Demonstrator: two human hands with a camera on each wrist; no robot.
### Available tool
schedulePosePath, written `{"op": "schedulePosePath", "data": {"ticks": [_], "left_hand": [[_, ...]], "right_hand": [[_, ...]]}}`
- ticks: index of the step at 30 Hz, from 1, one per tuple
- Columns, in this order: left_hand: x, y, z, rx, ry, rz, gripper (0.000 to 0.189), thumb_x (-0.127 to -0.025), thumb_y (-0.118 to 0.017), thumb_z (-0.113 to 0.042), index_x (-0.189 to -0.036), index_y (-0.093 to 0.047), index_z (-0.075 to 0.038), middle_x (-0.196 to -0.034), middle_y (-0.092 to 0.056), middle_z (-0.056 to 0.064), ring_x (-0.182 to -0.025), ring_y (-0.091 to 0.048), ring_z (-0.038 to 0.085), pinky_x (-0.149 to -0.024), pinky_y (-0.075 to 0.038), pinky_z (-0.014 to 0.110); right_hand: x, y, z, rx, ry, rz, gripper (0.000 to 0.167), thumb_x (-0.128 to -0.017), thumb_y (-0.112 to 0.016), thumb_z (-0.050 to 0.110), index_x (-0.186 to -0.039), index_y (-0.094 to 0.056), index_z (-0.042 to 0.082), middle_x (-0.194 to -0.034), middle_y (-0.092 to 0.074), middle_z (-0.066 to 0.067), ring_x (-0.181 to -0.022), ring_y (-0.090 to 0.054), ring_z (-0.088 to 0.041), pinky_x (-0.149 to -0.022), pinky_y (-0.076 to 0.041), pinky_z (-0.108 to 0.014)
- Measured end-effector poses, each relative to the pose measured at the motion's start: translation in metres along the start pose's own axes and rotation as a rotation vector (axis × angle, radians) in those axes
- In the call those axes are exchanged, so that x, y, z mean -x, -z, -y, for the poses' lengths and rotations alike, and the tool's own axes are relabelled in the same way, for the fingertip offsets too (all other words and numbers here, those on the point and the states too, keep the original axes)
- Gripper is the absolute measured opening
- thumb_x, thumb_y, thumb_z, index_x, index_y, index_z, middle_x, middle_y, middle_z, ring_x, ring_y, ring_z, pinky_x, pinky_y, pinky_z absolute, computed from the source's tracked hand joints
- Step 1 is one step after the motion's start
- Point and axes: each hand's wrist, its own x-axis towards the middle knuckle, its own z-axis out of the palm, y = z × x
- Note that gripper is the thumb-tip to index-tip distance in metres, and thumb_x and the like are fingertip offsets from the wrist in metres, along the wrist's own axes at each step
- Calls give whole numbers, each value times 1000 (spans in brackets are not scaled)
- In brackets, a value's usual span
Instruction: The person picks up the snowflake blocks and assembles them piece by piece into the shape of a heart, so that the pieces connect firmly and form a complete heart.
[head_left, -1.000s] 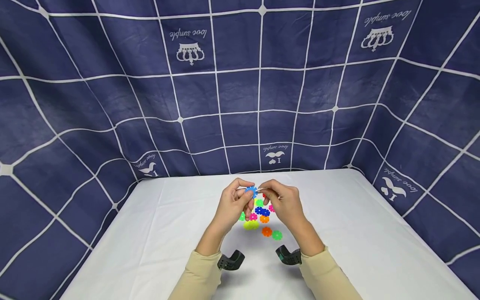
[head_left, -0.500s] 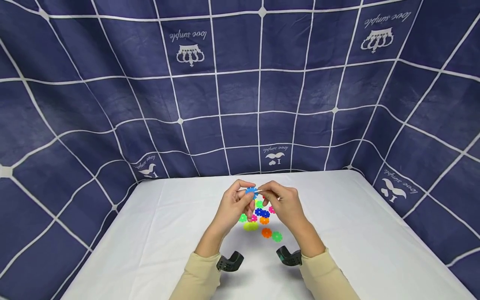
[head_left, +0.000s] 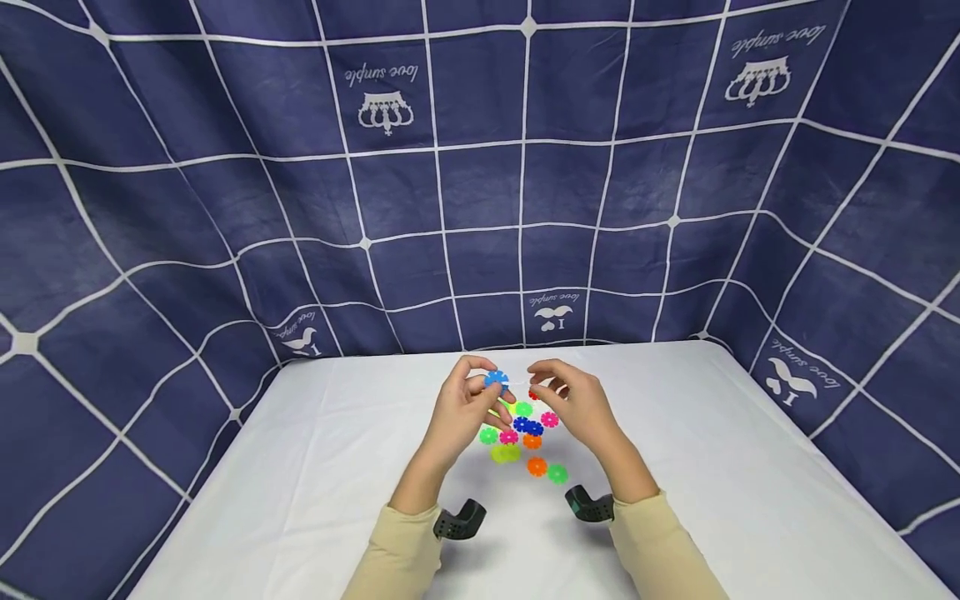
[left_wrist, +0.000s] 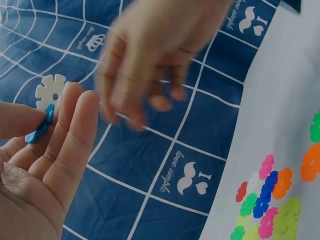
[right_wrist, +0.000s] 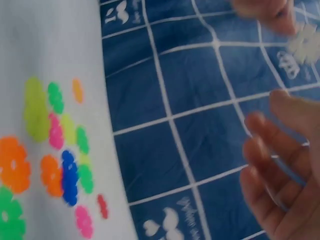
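Head vw: L grip (head_left: 461, 406) pinches blue disc (head_left: 495, 379), pt hidden; white disc (left_wrist: 49, 89) edge-on at its 3 o'clock, blurred in R wrist vw. R grip (head_left: 579, 404), wide, farther toward 3, hides pt of red disc (head_left: 533, 395) on counter (head_left: 337, 450).

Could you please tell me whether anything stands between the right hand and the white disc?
Nothing visible does: the head and right wrist views show only a gap between the right hand and the white disc, beside the blue disc the left hand pinches.
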Motion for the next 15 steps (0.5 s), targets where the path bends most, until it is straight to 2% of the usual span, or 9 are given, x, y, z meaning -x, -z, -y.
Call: {"op": "schedulePosePath", "data": {"ticks": [4, 8, 15], "left_hand": [[1, 0, 0, -10, -12, -17, 26, -101, -55, -6, -126, -48, -7, -97, -66, 33, -63, -68, 23, -65, -63, 41], [3, 0, 0, -22, -4, -19, 25, -100, -56, -5, -124, -51, -11, -97, -67, 32, -63, -67, 21, -65, -63, 43], [2, 1, 1, -39, -25, -20, 26, -100, -58, -6, -124, -53, -12, -94, -69, 26, -62, -67, 17, -66, -63, 43]], "right_hand": [[0, -8, -24, 58, -163, 59, 26, -88, -77, 18, -113, -70, 16, -98, -70, -3, -78, -60, -14, -69, -52, -24], [6, -19, -48, 116, -285, 145, 29, -87, -77, 22, -114, -69, 14, -103, -67, -6, -79, -56, -15, -69, -47, -27], [17, -36, -81, 170, -368, 204, 33, -87, -76, 22, -116, -69, 9, -107, -66, -10, -89, -59, -22, -86, -52, -43]]}}
